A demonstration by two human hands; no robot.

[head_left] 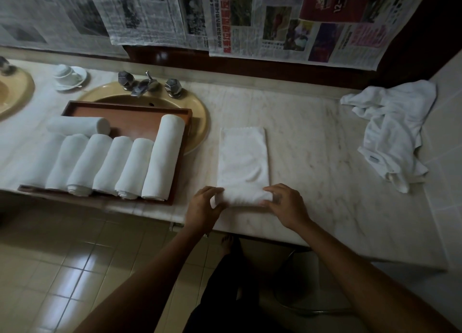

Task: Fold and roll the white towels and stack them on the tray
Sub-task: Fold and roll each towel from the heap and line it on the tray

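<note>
Seven rolled towels [110, 162] on one tray [130, 112].

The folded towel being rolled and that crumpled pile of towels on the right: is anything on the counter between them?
No. In the head view, only bare marble counter lies between the folded towel and the crumpled towels.

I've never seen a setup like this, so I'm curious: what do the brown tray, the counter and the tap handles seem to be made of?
The rectangular reddish-brown tray looks like varnished wood: visible grain and a soft sheen. The pale counter seems to be polished marble, or an imitation, judging by its faint veining. The faceted grey tap handles appear to be metal, with dull reflections on their facets.
</note>
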